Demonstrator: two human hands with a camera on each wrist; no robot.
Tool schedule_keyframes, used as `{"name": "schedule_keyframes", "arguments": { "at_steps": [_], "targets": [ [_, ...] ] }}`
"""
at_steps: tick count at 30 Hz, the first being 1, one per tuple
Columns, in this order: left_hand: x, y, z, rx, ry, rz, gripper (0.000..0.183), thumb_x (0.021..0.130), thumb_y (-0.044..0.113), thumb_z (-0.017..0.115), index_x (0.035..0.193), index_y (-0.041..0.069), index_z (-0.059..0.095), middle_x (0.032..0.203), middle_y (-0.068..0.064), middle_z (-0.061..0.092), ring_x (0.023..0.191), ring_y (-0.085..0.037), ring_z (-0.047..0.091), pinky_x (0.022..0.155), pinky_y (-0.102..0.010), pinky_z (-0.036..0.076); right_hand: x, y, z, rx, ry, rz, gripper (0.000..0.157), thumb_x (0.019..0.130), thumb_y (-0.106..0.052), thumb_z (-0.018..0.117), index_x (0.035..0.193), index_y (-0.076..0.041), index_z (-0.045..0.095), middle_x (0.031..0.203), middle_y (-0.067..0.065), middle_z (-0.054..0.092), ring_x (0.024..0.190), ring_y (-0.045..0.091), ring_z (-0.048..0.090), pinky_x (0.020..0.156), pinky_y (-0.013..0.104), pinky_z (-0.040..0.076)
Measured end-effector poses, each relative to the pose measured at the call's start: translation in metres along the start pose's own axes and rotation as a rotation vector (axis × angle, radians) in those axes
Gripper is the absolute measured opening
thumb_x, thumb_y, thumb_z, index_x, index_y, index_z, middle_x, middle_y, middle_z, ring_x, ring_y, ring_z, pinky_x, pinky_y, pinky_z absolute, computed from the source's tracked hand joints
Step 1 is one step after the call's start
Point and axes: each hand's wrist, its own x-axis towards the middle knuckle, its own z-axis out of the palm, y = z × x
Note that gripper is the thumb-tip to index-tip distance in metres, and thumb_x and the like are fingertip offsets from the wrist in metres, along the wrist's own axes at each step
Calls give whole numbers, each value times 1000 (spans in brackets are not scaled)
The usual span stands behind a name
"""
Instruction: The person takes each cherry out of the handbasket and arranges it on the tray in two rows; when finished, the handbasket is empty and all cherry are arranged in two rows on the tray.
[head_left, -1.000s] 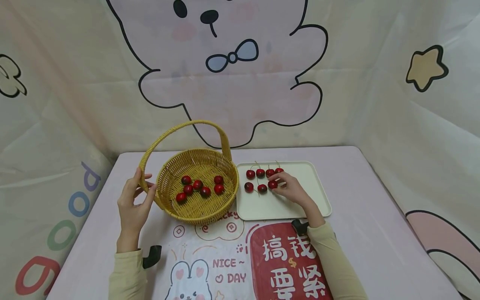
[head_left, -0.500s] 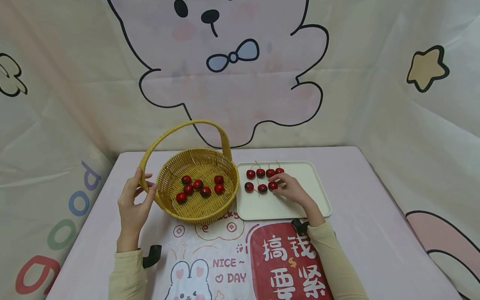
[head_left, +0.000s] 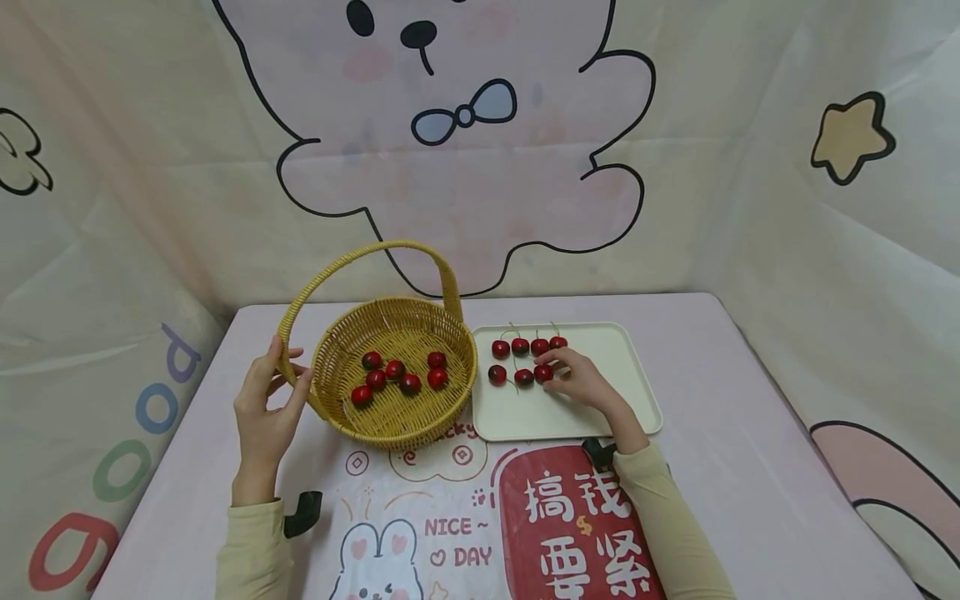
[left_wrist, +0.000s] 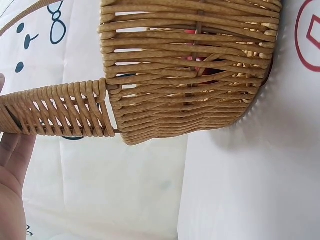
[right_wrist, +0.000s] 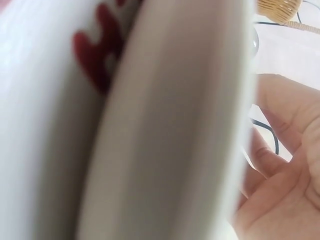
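Left hand (head_left: 267, 412) upright beside basket (head_left: 393, 325), thumb and fingers pinching its handle (head_left: 397, 244). Right hand (head_left: 581, 379) low over tray (head_left: 615, 375), angled inward, thumb and fingers pinching a cherry (head_left: 543, 374), rightmost in the near row.

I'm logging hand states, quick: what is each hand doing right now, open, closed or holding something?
Left hand: holding the basket handle.
Right hand: pinching a cherry at the tray.
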Motion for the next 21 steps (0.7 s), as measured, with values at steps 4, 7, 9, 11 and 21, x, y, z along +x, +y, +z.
{"name": "schedule_keyframes", "arguments": {
  "at_steps": [4,7,9,11,21],
  "targets": [
    [1,2,0,1,0,3,74,68,-25,64,135,0,42,100,-25,59,88,4,56,83,-7,46,-2,-2,-2,-1,-4,2,38,76,1,71,112,0,60,112,17,60,100,33,58,84,47,51],
    [1,1,0,3,0,4,74,68,-25,64,134,-1,43,100,-26,59,88,5,56,83,-7,46,-3,-4,-3,-5,2,12,38,76,-1,72,113,-1,61,113,17,60,102,34,57,84,49,50],
    [-1,-4,0,10,-2,-1,75,67,-25,64,134,-1,43,100,-26,59,88,5,56,83,-7,46,-3,-6,-4,-22,11,7,37,78,-2,71,114,-2,61,114,16,60,103,35,57,85,51,49],
    [-3,-11,1,11,-1,-5,75,68,-24,65,135,0,43,101,-24,59,88,5,56,83,-7,45,-2,-8,-5,-26,25,-3,36,79,-3,70,114,-3,61,114,15,61,104,35,57,86,52,48],
    [-5,-15,1,11,-1,-13,78,66,-26,65,135,1,43,102,-24,60,87,5,56,83,-7,45,8,-40,-13,13,81,-52,28,84,-8,66,112,-2,62,109,18,61,100,37,55,85,53,46]
  ]
}}
